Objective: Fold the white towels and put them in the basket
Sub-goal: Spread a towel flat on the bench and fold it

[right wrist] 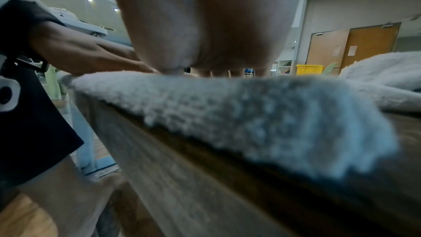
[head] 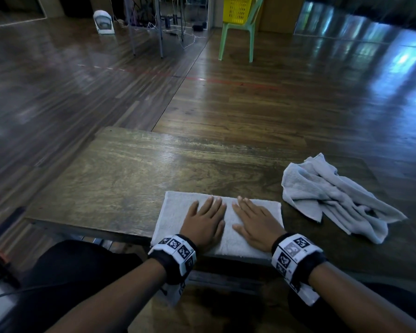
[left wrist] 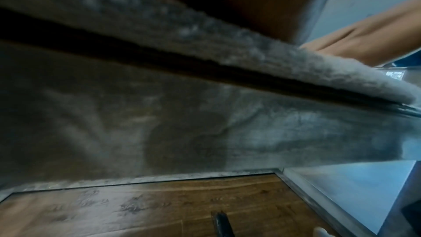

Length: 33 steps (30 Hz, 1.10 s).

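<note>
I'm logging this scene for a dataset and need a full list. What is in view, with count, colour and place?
folded towel: one, white, flat at the table's near edge, under both hands.
crumpled towel: one, white, unfolded, on the table to the right.
table: one, brown wood, in front of the person.
basket: one, yellow, on the chair across the room.
chair: one, light green, far side of the floor.
small appliance: one, white, on the far floor; type unclear.
left hand: flat on the folded towel, fingers straight.
right hand: flat on the folded towel beside the left.
</note>
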Motion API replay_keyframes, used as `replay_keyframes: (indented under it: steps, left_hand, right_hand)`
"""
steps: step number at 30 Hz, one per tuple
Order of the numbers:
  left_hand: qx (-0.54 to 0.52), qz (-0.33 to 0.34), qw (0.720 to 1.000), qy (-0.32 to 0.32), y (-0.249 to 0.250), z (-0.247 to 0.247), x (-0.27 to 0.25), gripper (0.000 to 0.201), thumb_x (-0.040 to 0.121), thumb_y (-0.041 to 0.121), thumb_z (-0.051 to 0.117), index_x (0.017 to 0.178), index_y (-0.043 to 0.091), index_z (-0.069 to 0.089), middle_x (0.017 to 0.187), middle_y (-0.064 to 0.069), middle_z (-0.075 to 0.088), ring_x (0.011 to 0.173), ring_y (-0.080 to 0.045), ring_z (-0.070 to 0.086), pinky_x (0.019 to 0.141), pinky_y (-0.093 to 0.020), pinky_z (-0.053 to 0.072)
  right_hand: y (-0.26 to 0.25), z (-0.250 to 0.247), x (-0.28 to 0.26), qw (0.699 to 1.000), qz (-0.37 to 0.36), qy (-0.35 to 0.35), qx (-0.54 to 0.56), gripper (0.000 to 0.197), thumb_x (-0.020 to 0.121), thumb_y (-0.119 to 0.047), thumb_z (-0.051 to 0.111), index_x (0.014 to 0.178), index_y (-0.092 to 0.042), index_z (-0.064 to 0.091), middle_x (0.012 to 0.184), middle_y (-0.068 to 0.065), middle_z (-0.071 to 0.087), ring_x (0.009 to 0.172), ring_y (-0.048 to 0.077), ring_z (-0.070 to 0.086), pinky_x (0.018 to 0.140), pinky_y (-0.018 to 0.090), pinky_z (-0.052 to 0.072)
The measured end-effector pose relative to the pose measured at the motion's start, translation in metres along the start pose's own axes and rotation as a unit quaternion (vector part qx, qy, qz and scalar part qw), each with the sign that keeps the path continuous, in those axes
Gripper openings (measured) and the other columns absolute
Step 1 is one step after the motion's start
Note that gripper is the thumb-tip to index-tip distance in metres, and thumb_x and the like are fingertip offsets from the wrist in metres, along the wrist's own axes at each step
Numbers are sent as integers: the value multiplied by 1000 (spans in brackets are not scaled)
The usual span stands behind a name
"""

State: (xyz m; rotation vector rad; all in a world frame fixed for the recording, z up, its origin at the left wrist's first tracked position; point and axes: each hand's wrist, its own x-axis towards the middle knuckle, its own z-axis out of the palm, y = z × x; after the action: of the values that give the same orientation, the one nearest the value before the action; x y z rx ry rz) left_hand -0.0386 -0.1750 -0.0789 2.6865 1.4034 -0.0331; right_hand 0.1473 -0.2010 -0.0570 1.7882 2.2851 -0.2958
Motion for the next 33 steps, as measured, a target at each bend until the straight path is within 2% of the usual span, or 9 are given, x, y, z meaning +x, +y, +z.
replay_keyframes:
  steps: [3, 7, 10, 12, 15, 19, 25, 28, 33]
  left_hand:
    - [-22, -5, 1000, -6, -7, 7, 2, 70, 85, 52, -4, 150, 27, 8, 158, 6, 5, 146, -15, 2, 116, -46, 2]
    - [-30, -31, 999, -6, -26, 7, 2, 71, 83, 57, -9, 149, 32, -4, 158, 6, -8, 145, -16, -9, 117, -45, -7]
    - [-37, -64, 997, -19, -44, 4, -4, 73, 82, 60, -8, 149, 31, -2, 158, 4, -7, 146, -18, -9, 116, -45, -7]
    - [-21, -76, 997, -10, -52, 0, -11, 77, 83, 58, -4, 150, 24, 10, 158, -2, 0, 146, -23, 0, 116, -48, 0]
    - [66, -31, 997, 18, -44, -9, -27, 59, 87, 45, 24, 124, 13, 56, 141, -16, 46, 129, -31, 46, 101, -53, 38]
    - [12, 26, 996, 79, -15, -6, -45, 45, 84, 45, 33, 107, 19, 62, 109, -3, 65, 94, -22, 64, 76, -38, 53]
    - [17, -71, 997, -5, -43, -19, -10, 83, 78, 69, 2, 138, 24, 38, 149, 2, 34, 135, -19, 34, 109, -48, 22]
    - [46, -115, 991, -43, -54, -22, 3, 69, 91, 62, 23, 145, 20, 23, 156, -3, 19, 143, -22, 17, 114, -54, 7]
    - [11, 49, 999, -1, -12, -23, -2, 39, 97, 32, 38, 135, 24, 40, 149, -1, 31, 141, -21, 23, 116, -49, 9]
  right_hand:
    - [6, 5, 2, 1000, 22, -13, 3, 113, 54, -74, -31, 149, -19, -6, 158, 1, -13, 146, 16, -10, 118, 40, 6]
    - [20, 5, -2, 995, 79, -32, 43, 76, 92, -59, 11, 149, -12, -9, 157, 4, -17, 145, 17, -14, 119, 40, 0]
    - [40, 6, -10, 993, 109, -30, 35, 68, 97, -51, 16, 149, -13, -8, 157, 4, -15, 145, 16, -13, 119, 39, -1]
    - [52, 8, -15, 992, 120, -21, 31, 65, 98, -49, 16, 149, -15, -5, 158, 2, -12, 145, 14, -11, 119, 39, 1]
    - [58, 8, -17, 993, 117, -6, 12, 63, 98, -48, 17, 150, -17, -1, 159, 1, -8, 146, 13, -7, 119, 38, 3]
    - [53, 5, -15, 994, 110, 2, -14, 62, 99, -46, 19, 150, -16, 4, 159, 3, 3, 146, 16, 3, 118, 39, 9]
    - [49, -4, -14, 996, 82, 43, -8, 51, 98, -39, 30, 145, -20, 26, 148, -1, 35, 133, 20, 34, 106, 39, 26]
    - [47, -5, -15, 996, 72, 57, -13, 45, 98, -32, 33, 142, -22, 32, 141, -2, 41, 128, 20, 37, 104, 39, 28]
    - [52, -15, -9, 992, 74, 97, -14, 34, 98, -30, 32, 124, -27, 54, 124, -3, 53, 117, 19, 44, 93, 38, 31]
